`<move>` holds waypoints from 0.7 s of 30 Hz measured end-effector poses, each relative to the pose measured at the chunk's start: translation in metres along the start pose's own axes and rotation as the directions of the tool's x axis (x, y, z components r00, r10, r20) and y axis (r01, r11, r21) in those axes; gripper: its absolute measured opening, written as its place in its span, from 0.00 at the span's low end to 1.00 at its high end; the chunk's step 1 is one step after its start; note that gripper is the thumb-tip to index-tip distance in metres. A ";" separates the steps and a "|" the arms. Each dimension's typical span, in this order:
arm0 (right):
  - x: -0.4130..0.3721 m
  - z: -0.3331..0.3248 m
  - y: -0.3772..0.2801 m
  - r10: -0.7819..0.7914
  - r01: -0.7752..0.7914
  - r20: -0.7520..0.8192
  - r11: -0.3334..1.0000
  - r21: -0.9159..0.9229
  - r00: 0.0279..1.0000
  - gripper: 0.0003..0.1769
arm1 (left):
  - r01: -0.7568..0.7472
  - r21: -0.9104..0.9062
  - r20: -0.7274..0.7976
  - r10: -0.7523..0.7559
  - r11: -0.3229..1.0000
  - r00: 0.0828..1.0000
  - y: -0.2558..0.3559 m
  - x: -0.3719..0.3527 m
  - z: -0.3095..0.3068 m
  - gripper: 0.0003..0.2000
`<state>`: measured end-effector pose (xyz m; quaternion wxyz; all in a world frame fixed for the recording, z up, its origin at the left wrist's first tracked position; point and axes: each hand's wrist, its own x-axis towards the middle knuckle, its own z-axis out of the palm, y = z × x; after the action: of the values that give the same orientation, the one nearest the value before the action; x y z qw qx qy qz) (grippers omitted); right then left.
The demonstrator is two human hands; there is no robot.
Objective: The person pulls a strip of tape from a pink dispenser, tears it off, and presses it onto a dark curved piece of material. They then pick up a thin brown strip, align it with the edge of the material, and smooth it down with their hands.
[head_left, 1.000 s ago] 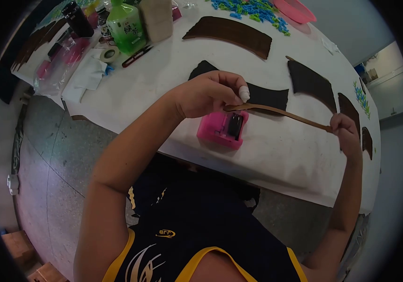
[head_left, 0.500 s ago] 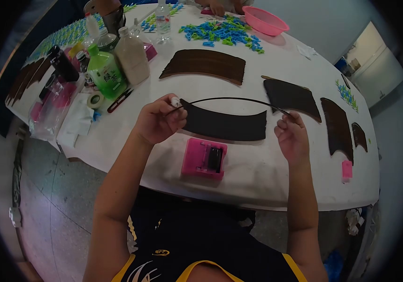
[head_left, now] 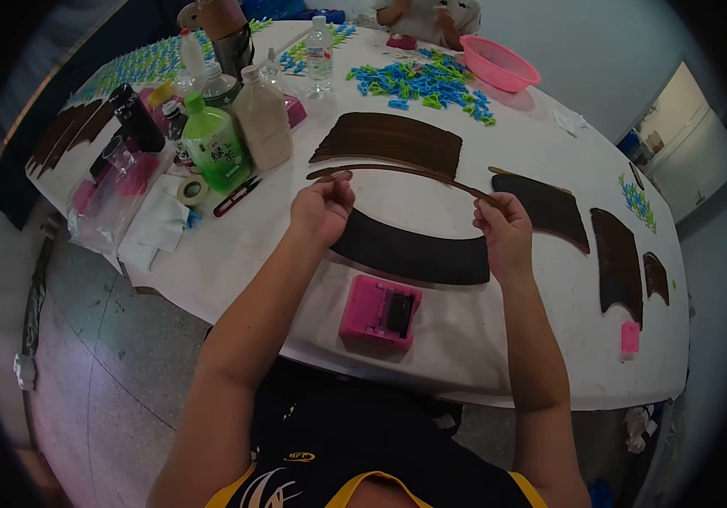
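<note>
A long, thin brown strip (head_left: 380, 168), slightly bowed, is stretched between my two hands above the table. My left hand (head_left: 323, 209) pinches it near its left end, and a short tip sticks out past the fingers. At the right end, my right hand (head_left: 507, 233) grips it between thumb and fingers. Below the strip lies a curved black sheet (head_left: 418, 251), and just behind it a dark brown curved sheet (head_left: 389, 144). A pink holder with a black roller-like part (head_left: 380, 313) sits nearest to my body.
More dark pieces (head_left: 545, 207) lie to the right, with a small pink block (head_left: 630, 338). Bottles (head_left: 215, 144), tape (head_left: 192, 191) and a cutter (head_left: 236, 197) crowd the left. Blue and green clips (head_left: 422, 80) and a pink basin (head_left: 500, 63) are at the back, near another person.
Both hands have moved forward with the strip, toward the brown sheet. The strip has turned, showing its brown face instead of a thin dark edge. My view has shifted, revealing more of the other person.
</note>
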<state>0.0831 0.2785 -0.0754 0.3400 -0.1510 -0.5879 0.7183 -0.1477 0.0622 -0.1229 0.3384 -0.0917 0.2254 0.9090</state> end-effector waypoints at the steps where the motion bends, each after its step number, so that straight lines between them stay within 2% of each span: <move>1: 0.006 0.003 0.002 0.005 -0.005 0.019 1.000 0.003 1.000 0.07 | 0.046 0.064 -0.017 -0.045 0.997 0.999 -0.002 0.007 0.001 0.09; 2: 0.012 0.005 0.004 0.006 -0.004 0.035 0.996 -0.084 0.999 0.07 | 0.029 0.057 -0.021 -0.028 0.998 0.999 -0.005 0.015 0.003 0.09; 3: 0.018 0.007 0.006 0.008 0.001 0.051 0.985 -0.171 0.999 0.07 | 0.060 0.134 -0.023 -0.058 0.989 0.998 -0.008 0.022 0.006 0.09; 4: 0.024 0.010 0.008 0.011 0.001 0.067 0.986 -0.169 0.998 0.07 | 0.093 0.211 -0.028 -0.089 0.973 0.996 -0.011 0.026 0.010 0.10; 5: 0.029 0.014 0.010 0.028 -0.012 0.069 0.975 -0.221 0.997 0.07 | 0.081 0.206 -0.031 -0.076 0.975 0.997 -0.013 0.029 0.015 0.10; 7: 0.040 0.018 0.013 0.044 -0.021 0.077 0.962 -0.272 0.996 0.08 | 0.154 0.257 -0.092 -0.134 0.954 0.987 -0.017 0.034 0.025 0.10; 11: 0.057 0.015 0.026 0.084 -0.044 0.078 0.909 -0.415 0.993 0.10 | 0.203 0.362 -0.076 -0.188 0.910 0.979 -0.020 0.036 0.035 0.10; 13: 0.067 0.005 0.038 0.098 -0.059 0.062 0.888 -0.457 0.993 0.10 | 0.182 0.664 0.020 -0.260 0.725 0.965 -0.022 0.026 0.040 0.10; 14: 0.073 -0.003 0.048 0.135 -0.084 0.055 0.839 -0.538 0.989 0.11 | 0.184 0.667 0.020 -0.265 0.722 0.964 -0.022 0.022 0.041 0.10; 15: 0.078 -0.010 0.056 0.172 -0.111 0.041 0.782 -0.613 0.984 0.13 | -0.073 0.923 0.171 -0.231 0.378 0.958 -0.021 0.019 0.040 0.11; 16: 0.080 -0.012 0.061 0.171 -0.118 0.029 0.782 -0.612 0.985 0.13 | -0.341 0.939 0.318 -0.268 -0.043 0.910 -0.022 0.016 0.038 0.13; 17: 0.083 -0.015 0.067 0.156 -0.078 0.043 0.691 -0.719 0.987 0.14 | -0.344 0.938 0.318 -0.281 -0.045 0.905 -0.024 0.011 0.034 0.13; 18: 0.085 -0.018 0.071 0.146 -0.037 0.060 0.583 -0.811 0.987 0.16 | -0.505 0.788 0.462 -0.205 -0.351 0.863 -0.026 0.006 0.029 0.12; 19: 0.090 -0.022 0.079 0.144 -0.044 0.049 0.582 -0.812 0.988 0.16 | -0.564 0.539 0.607 -0.176 -0.626 0.775 -0.026 0.004 0.024 0.12; 20: 0.094 -0.025 0.088 0.116 0.009 0.074 0.480 -0.877 0.990 0.18 | -0.571 0.535 0.608 -0.185 -0.623 0.772 -0.027 0.005 0.022 0.12; 21: 0.093 -0.022 0.087 0.093 0.061 0.102 0.369 -0.928 0.990 0.19 | -0.536 0.460 0.623 -0.173 -0.708 0.763 -0.028 0.007 0.019 0.12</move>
<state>0.0024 0.3502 -0.1465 0.1483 -0.2720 -0.9100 0.2754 -0.1354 0.0939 -0.1185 -0.0179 0.5141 0.8315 0.2098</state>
